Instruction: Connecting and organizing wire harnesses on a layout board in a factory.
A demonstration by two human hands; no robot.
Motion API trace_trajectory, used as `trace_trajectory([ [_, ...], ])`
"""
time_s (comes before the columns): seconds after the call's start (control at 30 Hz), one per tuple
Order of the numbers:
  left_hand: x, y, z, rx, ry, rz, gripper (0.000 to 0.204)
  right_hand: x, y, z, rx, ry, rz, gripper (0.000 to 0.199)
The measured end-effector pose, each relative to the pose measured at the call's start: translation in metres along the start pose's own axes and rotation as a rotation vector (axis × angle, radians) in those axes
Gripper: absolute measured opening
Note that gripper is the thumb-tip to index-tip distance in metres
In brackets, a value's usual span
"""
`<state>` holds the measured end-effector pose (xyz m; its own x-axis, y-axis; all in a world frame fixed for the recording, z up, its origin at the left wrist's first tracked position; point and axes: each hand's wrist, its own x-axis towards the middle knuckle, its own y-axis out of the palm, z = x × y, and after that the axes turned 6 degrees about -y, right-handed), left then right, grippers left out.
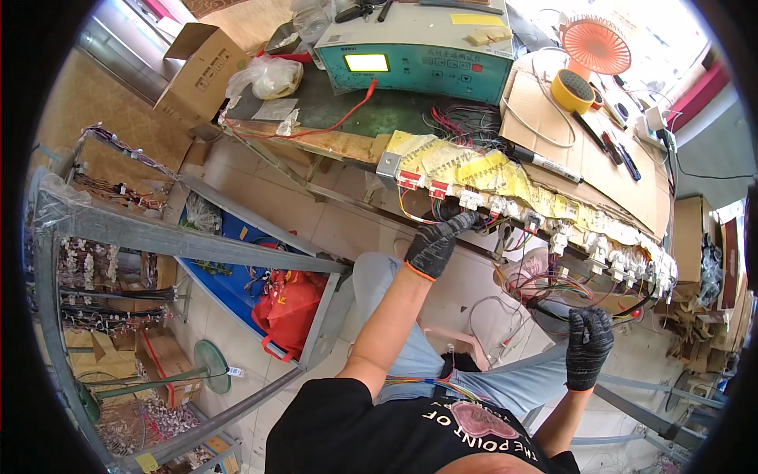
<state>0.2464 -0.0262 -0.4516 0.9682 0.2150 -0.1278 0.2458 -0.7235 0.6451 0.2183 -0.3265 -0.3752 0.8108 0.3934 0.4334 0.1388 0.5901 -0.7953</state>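
Note:
My left hand (433,246), in a dark grey knit glove with an orange cuff edge, reaches up to the bench's front edge. Its fingers are pressed together just below a white connector (471,199) in a row of sockets; what they grip is hidden. Red connectors (410,179) with coloured wires sit to the left of it. My right hand (590,347), gloved alike, is closed and raised over my right thigh. A bundle of coloured wires (553,288) hangs from the row close by it, and I cannot make out what is in the fingers.
A teal tester (418,67) with a lit screen stands on the bench, a red lead (363,103) plugged into it. An orange fan (595,45), tape roll (572,91) and marker (545,162) lie rightward. A metal frame (189,245) and red bag (290,312) are at left.

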Motion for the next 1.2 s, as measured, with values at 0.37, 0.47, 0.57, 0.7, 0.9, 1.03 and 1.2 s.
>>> trace_trajectory([
  [0.37,-0.002,-0.004,0.008,0.113,0.082,-0.125,0.034,0.002,-0.002,-0.001,0.017,0.005,-0.007,0.003],
  [0.47,0.000,-0.001,-0.004,0.174,0.063,-0.064,0.033,-0.001,-0.001,-0.005,0.008,0.005,0.007,0.006],
  [0.57,0.003,0.000,-0.009,0.238,0.026,-0.029,0.030,-0.001,-0.001,-0.005,0.008,0.022,0.027,0.009],
  [0.7,0.006,-0.004,-0.009,0.200,0.006,0.022,0.044,0.000,0.000,-0.005,0.015,0.023,0.027,0.010],
  [0.9,-0.001,-0.005,0.000,0.183,0.059,-0.067,0.035,0.003,-0.002,-0.003,0.002,0.015,0.031,0.010],
  [1.03,-0.002,-0.003,0.002,0.172,0.066,-0.079,0.034,0.001,-0.006,-0.004,-0.010,0.015,0.013,0.009],
  [1.2,0.001,-0.022,0.021,0.096,0.095,-0.021,0.036,-0.008,-0.006,-0.009,-0.007,0.020,0.020,0.010],
])
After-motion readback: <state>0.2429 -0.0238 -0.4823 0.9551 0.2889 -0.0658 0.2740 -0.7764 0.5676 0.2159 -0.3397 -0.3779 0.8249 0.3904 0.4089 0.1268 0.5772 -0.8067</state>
